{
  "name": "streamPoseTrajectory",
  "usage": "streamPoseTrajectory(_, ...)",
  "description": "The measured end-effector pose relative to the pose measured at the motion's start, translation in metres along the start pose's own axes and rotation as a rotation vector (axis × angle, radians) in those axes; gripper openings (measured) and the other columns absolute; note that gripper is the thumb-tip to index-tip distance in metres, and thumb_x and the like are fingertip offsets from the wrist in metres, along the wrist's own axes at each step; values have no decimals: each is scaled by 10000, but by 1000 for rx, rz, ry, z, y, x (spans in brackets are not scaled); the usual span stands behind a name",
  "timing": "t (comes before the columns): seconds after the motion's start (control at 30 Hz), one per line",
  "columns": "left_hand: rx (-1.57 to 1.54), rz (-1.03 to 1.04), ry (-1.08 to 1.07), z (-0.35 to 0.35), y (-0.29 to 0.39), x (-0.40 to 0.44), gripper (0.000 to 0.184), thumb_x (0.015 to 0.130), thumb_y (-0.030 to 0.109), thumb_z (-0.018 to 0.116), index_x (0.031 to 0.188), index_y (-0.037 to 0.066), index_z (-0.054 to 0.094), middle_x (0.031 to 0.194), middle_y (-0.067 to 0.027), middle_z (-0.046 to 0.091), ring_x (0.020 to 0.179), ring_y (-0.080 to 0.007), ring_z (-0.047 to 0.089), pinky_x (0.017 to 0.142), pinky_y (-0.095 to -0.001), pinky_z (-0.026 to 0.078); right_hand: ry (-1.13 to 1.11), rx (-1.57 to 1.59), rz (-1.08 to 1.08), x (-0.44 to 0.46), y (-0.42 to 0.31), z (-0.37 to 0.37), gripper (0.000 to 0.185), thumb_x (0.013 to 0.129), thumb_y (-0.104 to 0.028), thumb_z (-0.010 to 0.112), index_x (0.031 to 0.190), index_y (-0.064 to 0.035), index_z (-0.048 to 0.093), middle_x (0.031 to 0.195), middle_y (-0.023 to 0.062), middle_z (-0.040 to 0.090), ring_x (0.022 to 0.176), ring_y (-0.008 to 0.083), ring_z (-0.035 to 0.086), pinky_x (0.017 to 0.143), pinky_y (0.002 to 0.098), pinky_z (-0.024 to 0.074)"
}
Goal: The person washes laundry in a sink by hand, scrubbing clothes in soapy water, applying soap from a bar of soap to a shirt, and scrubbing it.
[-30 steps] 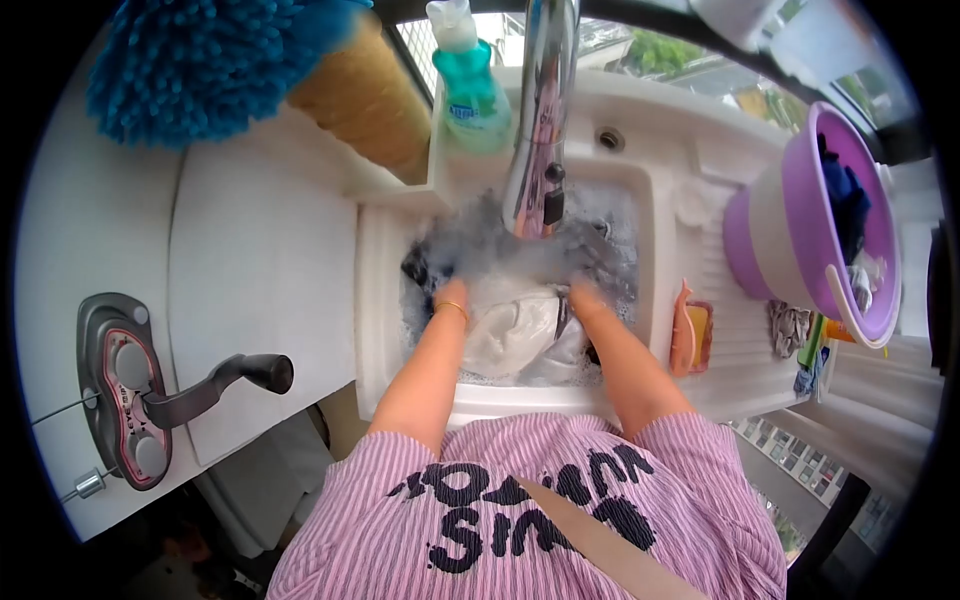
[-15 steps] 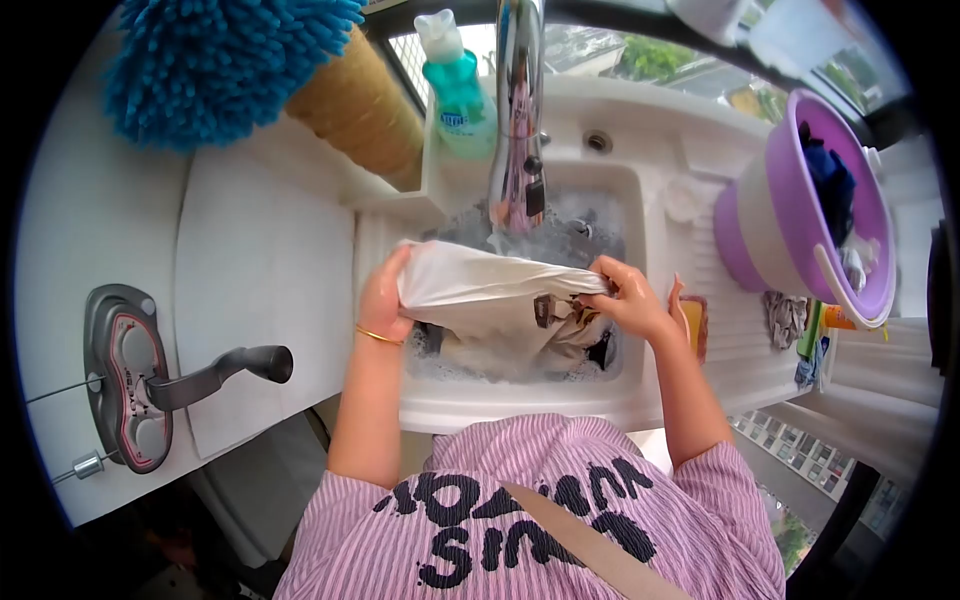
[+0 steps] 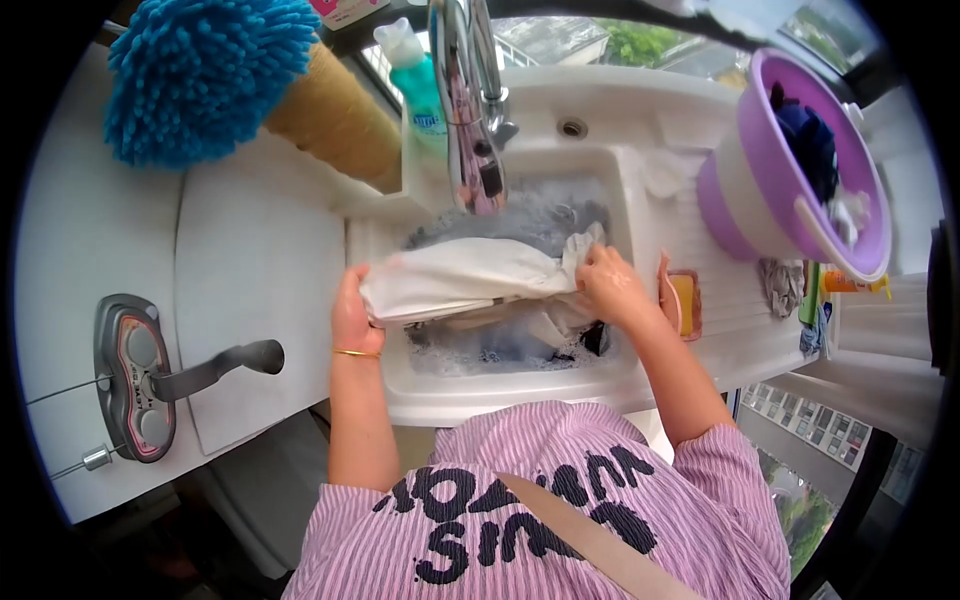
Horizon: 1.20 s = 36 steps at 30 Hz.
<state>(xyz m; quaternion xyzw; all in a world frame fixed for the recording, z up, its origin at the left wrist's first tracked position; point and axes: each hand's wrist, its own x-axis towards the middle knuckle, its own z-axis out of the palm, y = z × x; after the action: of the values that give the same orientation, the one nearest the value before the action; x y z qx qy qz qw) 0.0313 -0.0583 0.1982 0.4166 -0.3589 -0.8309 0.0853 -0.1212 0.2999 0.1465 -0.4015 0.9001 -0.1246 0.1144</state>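
A wet white garment [image 3: 465, 280] is stretched across the sink [image 3: 500, 400], between my two hands. Its left end is gripped by my left hand [image 3: 353, 312], which wears a gold bangle [image 3: 357, 353]. My right hand [image 3: 612, 285] clasps the bunched right end, its fingers closed round the fabric. Below, grey soapy water [image 3: 480, 357] with foam fills the basin, and darker cloth [image 3: 594, 339] shows in it at the right. The metal faucet [image 3: 468, 130] hangs just above the garment's far side.
A purple and white bucket [image 3: 727, 170] holding clothes stands to the right. Beside the basin lies a yellow soap bar [image 3: 684, 303] in a pink dish. A teal soap bottle [image 3: 418, 95], a blue fluffy ball [image 3: 205, 80] on a post and a grey handled device [image 3: 135, 378] are left.
The garment has been turned and gathered, and its dark print is out of sight. My left hand moved left and nearer to me. The whole view shifted slightly.
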Motion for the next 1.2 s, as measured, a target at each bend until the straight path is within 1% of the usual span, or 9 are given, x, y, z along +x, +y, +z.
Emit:
streamPoseTrajectory(0.17,48,12,67,-35,-18,-5,347,1004,270,518,1130,-31,636,1112,-154,696,999,-249,670,857,-371,542,-210,191,208,-7,-2,32,200,852,-264,701,846,-64,694,1033,150,662,947,341,657,859,446,533)
streamPoseTrajectory(0.23,52,8,49,-47,-23,-5,335,1004,272,529,1114,-26,637,1102,-150,699,984,-239,664,844,-359,533,12,310,402,7,-4,35,275,857,-326,692,876,-52,679,1044,155,675,948,340,673,847,454,538)
streamPoseTrajectory(0.33,53,110,78,-46,-26,-8,309,1006,264,542,1095,-15,640,1089,-140,703,979,-219,648,843,-342,507,66,284,511,35,-14,38,289,864,-331,678,889,-43,665,976,150,690,937,348,672,840,465,538)
streamPoseTrajectory(0.47,51,204,103,-64,-27,0,305,1014,256,540,1114,-15,635,1130,-130,691,1030,-220,642,906,-353,495,109,77,376,54,-19,60,264,880,-304,651,896,-42,677,887,156,694,910,362,672,831,476,536)
streamPoseTrajectory(0.57,4,225,115,-70,-22,-4,340,1022,259,531,1171,-33,624,1178,-129,679,1085,-228,642,956,-359,493,-31,107,255,58,-1,65,268,888,-290,622,908,-32,692,874,179,703,906,373,671,842,475,534)
streamPoseTrajectory(0.67,-57,214,118,-71,-19,-11,407,1038,286,513,1274,-37,588,1259,-129,654,1177,-237,619,1022,-369,477,-156,206,363,59,14,40,278,896,-263,586,901,-7,696,931,201,709,926,386,666,851,471,527)
streamPoseTrajectory(0.77,-92,202,43,-69,-26,-15,480,1059,341,485,1393,-1,521,1370,-117,596,1275,-244,564,1084,-386,443,133,382,503,59,25,20,289,914,-249,567,923,2,709,956,224,703,923,407,658,843,484,504)
streamPoseTrajectory(0.9,-81,175,-35,-55,-35,-15,553,1073,419,446,1504,73,420,1496,-81,496,1371,-247,476,1139,-403,392,48,604,512,57,4,18,262,910,-246,609,883,2,688,923,193,701,892,374,665,803,461,511)
streamPoseTrajectory(1.2,-114,103,-13,-65,-46,-14,553,1074,422,442,1507,79,415,1497,-81,497,1370,-252,477,1144,-402,395,136,523,488,57,-32,71,224,885,-243,650,886,-31,721,953,161,709,889,351,675,785,452,523)
